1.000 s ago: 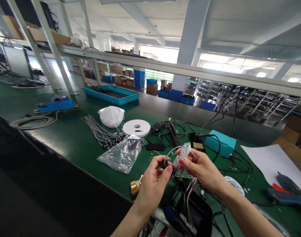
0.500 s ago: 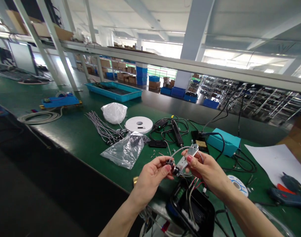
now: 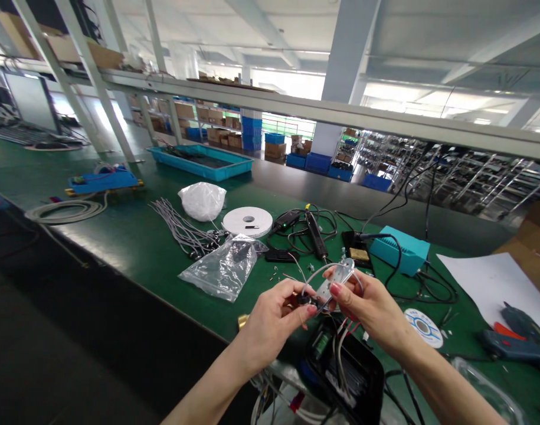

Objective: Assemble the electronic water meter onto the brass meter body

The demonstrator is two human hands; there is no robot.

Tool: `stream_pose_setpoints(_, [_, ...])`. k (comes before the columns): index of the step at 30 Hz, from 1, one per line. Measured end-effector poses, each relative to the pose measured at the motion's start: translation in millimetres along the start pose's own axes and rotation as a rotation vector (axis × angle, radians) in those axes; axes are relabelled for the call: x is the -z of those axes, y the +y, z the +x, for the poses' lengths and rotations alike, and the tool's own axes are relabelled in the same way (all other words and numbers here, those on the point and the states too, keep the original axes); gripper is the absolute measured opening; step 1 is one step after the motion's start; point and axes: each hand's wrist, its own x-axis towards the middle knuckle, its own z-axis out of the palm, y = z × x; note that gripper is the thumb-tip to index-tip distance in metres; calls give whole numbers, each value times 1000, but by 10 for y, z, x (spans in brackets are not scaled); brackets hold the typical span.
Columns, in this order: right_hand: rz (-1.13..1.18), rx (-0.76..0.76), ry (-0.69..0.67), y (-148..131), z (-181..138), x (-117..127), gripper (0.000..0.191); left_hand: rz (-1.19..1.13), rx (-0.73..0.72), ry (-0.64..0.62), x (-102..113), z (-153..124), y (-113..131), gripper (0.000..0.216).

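My right hand [image 3: 370,302] pinches a silvery metal bracket [image 3: 343,270] with holes, held tilted above the bench. A small black cylindrical part [image 3: 303,299] is gripped between the thumb and fingers of my left hand [image 3: 270,324], right at the bracket's lower end. My fingers cover much of it, so I cannot tell whether it is fixed to the bracket. From there a thin grey cable [image 3: 313,275] loops up around the bracket. Below both hands lies an open black plastic housing [image 3: 370,370] with red and pale wires and a green cylinder inside.
Behind my hands are a clear plastic bag [image 3: 225,270], a white reel [image 3: 247,221], grey cables [image 3: 174,227] and a black pen-like tool [image 3: 315,235]. A teal box [image 3: 401,250], a solder spool [image 3: 423,328] and a glue gun [image 3: 513,348] lie to the right. The bench edge runs at left.
The fingers of my left hand have closed further over the black part, hiding more of it and the bracket's lower end. The whole view has shifted slightly.
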Motion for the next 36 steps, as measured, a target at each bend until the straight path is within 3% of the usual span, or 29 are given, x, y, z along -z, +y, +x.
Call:
stream_pose_setpoints(11, [-104,76,49,-98,-82,19,37,-37,77,-110,103,72,92,20])
stream_pose_setpoints(19, [-229,120,58,-68,-89,48,35,115,66,-97,63,63,163,15])
stream_pose_setpoints(24, [-257,137,58,-84,-90,36,36,34,131,-152,95,91,211,16])
stream_pose_setpoints(30, [-458,198,48,-111,-123,26,32,86,174,-125,71,105,196,20])
stream_pose_setpoints(36, [-272,159,118,-112,-141,93,36,36,168,-177,73,121,316,21])
